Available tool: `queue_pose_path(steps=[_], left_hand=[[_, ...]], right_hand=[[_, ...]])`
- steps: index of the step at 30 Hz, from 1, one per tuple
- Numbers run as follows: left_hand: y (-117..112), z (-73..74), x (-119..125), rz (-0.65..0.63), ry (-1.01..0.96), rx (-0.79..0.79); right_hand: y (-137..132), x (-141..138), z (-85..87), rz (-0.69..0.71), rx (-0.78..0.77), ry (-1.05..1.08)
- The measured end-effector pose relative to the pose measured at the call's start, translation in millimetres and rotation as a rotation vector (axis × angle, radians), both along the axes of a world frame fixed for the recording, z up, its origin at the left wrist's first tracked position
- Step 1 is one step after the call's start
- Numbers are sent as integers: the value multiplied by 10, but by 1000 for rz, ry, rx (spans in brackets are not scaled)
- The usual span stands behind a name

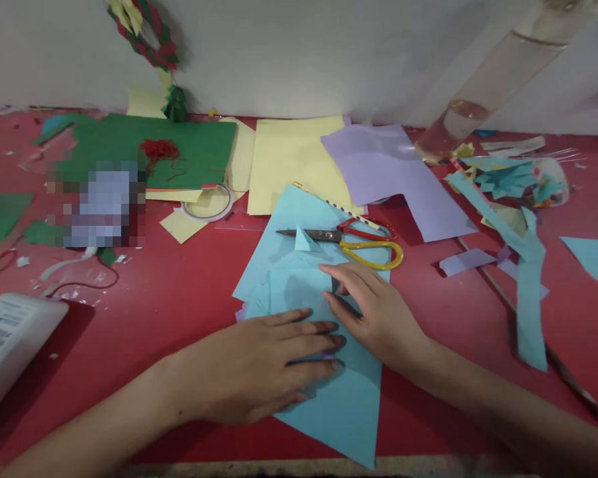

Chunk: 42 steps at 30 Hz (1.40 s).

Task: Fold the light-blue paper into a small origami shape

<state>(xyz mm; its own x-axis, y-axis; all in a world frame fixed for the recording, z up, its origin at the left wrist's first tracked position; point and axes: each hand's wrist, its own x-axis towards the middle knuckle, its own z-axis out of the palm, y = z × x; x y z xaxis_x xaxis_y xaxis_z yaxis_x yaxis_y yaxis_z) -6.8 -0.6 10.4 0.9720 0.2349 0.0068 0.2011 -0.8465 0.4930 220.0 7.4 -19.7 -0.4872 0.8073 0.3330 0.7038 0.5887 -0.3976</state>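
Observation:
In the head view my left hand (279, 365) lies flat, fingers spread, over a piece of light blue paper (299, 285) with folded edges. My right hand (369, 309) hovers at that piece's right side, fingers curved and the thumb apart from the index finger; nothing shows between them. Beneath both is a larger light blue sheet (343, 425). Just beyond my hands, scissors (371, 252) with one red and one yellow handle rest on blue paper, blades pointing left. A small folded blue paper point (303, 240) stands up by the blades. A dotted pencil (336, 207) lies behind them.
Yellow sheets (299, 159), a purple sheet (373, 159) and green sheets (199, 146) lie along the wall. A tape roll (208, 214) sits left of centre. Blue strips (531, 299) and a thin stick (568, 378) are at right, below a leaning clear cylinder (493, 93). A white box (20, 345) stands left.

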Motion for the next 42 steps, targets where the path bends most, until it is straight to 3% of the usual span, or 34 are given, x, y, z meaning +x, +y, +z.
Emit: queue_pose_path(steps=[11, 24, 42], left_hand=[[311, 37, -347, 219, 88, 162], [293, -50, -260, 212, 29, 162], [303, -45, -261, 223, 59, 127]], right_hand=[[25, 21, 16, 45, 27, 1], [106, 63, 39, 221, 114, -91], [137, 90, 52, 266, 91, -157]])
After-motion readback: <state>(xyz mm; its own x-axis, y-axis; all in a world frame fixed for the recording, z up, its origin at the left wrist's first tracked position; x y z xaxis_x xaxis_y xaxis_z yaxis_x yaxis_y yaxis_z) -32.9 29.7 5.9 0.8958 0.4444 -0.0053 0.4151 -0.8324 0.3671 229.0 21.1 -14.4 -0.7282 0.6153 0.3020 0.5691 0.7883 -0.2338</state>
